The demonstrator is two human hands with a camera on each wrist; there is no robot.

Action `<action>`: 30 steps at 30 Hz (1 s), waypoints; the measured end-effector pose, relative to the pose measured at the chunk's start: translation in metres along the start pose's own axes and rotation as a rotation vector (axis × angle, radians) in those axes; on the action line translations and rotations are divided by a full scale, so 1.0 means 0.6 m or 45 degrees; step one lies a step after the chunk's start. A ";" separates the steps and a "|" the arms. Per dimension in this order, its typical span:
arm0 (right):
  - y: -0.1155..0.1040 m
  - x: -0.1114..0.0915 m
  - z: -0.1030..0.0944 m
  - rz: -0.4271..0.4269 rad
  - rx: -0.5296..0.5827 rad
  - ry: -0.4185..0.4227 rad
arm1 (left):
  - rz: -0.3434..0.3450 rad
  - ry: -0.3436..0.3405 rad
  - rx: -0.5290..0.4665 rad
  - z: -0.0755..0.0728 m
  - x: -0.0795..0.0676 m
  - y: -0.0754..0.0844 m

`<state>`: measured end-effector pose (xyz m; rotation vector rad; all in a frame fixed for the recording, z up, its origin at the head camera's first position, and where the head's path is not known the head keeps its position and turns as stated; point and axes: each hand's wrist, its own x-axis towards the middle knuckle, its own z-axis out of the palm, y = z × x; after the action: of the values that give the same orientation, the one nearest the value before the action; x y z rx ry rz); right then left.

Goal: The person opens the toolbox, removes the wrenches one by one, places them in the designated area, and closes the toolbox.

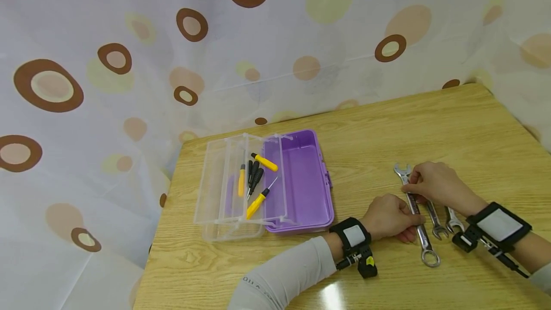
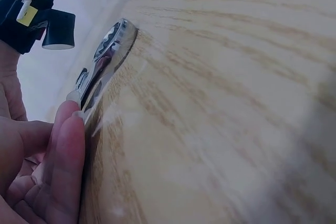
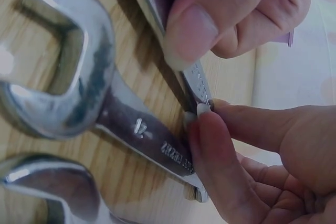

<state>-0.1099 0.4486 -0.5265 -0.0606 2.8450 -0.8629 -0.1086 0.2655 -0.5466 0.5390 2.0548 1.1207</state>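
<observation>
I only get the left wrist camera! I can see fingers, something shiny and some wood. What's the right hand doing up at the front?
Observer: The right hand is pinching the wrench near its open end.
Operator: Ooh! Is there a toolbox anywhere? I can't see one.
Observer: Yes, an open purple box sits off to the left of the left hand.
Operator: Anything in it, or is it just boring?
Observer: Yellow and black screwdrivers lie in its clear tray part.
</observation>
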 end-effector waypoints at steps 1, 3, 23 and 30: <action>0.000 0.000 0.000 -0.001 -0.004 0.000 | 0.002 -0.001 -0.013 0.000 -0.001 0.000; 0.000 0.000 0.000 -0.001 -0.010 0.000 | 0.006 -0.002 -0.040 0.000 -0.003 -0.001; 0.001 0.000 0.004 -0.003 -0.028 0.017 | 0.079 0.130 -0.184 0.006 -0.010 -0.013; -0.006 0.002 0.005 0.023 -0.077 0.028 | 0.044 0.134 -0.335 -0.003 -0.035 -0.010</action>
<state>-0.1104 0.4438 -0.5272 -0.0326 2.8872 -0.7791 -0.0965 0.2478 -0.5428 0.3931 1.9503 1.4408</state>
